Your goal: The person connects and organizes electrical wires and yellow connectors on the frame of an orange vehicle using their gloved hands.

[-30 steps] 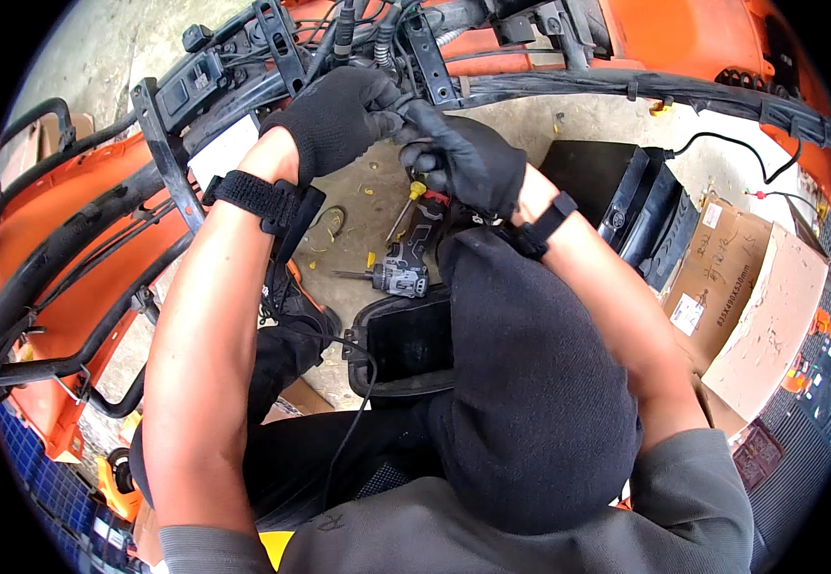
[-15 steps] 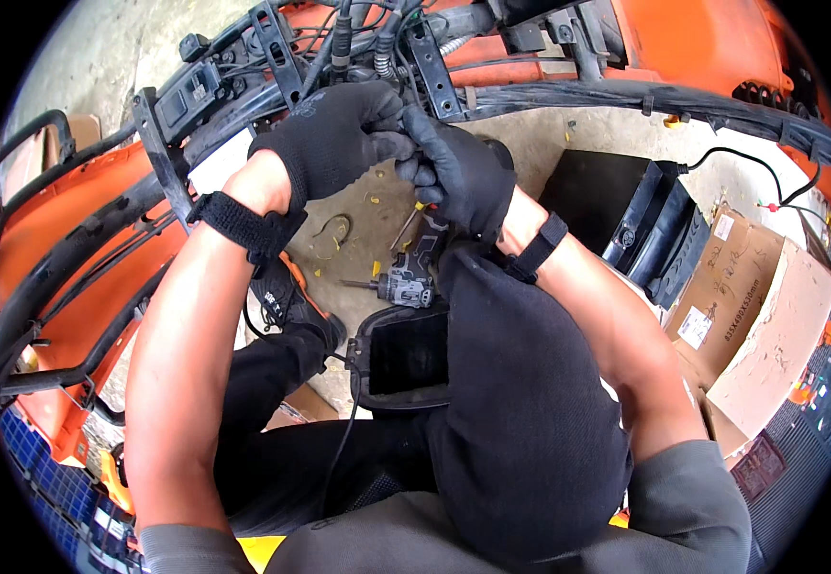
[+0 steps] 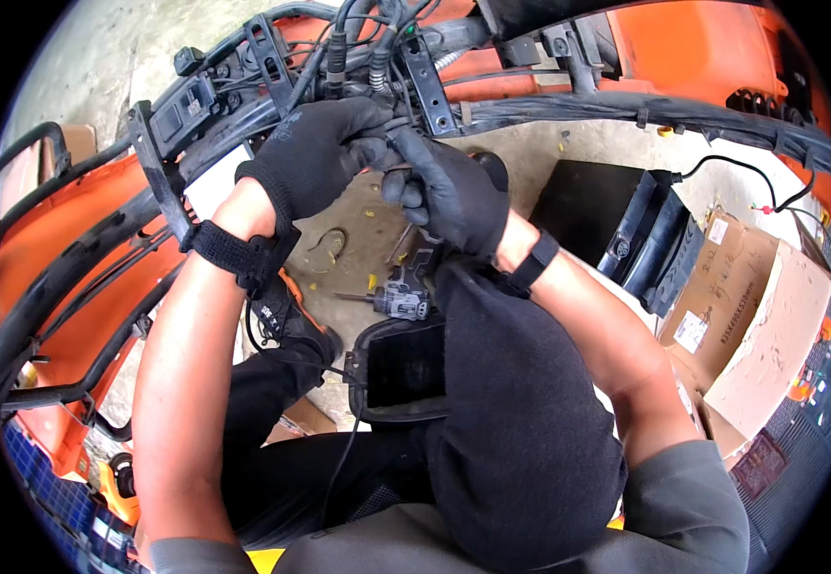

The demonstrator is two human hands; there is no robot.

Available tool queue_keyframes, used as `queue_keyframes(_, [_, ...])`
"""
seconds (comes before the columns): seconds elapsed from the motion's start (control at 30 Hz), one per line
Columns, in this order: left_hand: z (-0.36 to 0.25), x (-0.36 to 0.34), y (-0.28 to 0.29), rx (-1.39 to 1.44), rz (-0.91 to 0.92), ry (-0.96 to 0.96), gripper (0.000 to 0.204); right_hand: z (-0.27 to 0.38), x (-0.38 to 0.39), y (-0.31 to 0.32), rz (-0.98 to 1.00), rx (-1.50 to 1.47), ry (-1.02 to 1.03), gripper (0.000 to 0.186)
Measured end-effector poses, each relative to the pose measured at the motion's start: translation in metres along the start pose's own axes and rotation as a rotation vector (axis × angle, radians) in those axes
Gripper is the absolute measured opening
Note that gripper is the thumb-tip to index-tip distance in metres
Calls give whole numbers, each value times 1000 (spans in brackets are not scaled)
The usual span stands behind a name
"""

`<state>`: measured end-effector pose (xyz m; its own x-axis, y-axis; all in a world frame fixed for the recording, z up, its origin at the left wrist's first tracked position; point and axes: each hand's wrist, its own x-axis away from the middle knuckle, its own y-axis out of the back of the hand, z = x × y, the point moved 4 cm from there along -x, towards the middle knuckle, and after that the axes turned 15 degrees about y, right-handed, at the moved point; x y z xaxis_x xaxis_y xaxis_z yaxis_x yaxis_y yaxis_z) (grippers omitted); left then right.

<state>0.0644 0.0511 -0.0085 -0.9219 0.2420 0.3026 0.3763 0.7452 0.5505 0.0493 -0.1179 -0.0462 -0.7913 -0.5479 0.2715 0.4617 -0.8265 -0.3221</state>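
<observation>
My left hand [image 3: 324, 153], in a black glove, is closed with its thumb and fingers pinched together just below a bundle of black cables [image 3: 337, 62]. Against its fingertips presses my right hand [image 3: 454, 196], also black-gloved, its fingers curled and bunched. Whatever lies between the two hands is hidden by the gloves. Both hands are in front of a dark metal frame [image 3: 549, 107] with a perforated bracket [image 3: 427, 84] standing just above the right one. Below the hands, a grey and black power drill [image 3: 404, 298] lies on the floor, partly covered by my right hand and knee.
Orange body panels [image 3: 698, 48] flank the frame. An open black bin [image 3: 367, 368] sits between my legs. To the right are a black metal box [image 3: 583, 206] and an open cardboard box [image 3: 726, 277]. Small yellow scraps [image 3: 370, 213] and a thin tool shaft [image 3: 399, 244] lie on the concrete.
The whole view has shifted slightly, lowering the frame and hands in the picture. My hands stay together, with the right fingers now reaching a little further over the left fingertips.
</observation>
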Motion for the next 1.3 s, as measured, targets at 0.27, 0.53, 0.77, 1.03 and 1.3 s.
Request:
queue_keyframes(0.27, [3, 13, 12, 123, -15, 32, 36, 6, 4, 3, 17, -51, -93, 42])
queue_keyframes(0.53, [4, 26, 21, 16, -41, 83, 41, 10, 12, 13, 121, -29, -66, 27])
queue_keyframes(0.77, [5, 26, 7, -345, -248, 68, 30, 46, 33, 16, 185, 226, -75, 30])
queue_keyframes(1.03, [-9, 29, 4, -453, -370, 191, 29, 81, 8, -6, 139, 1074, 877, 30])
queue_keyframes(1.3, [-8, 30, -9, -414, -513, 158, 24, 42, -34, -52, 220, 1742, 641, 21])
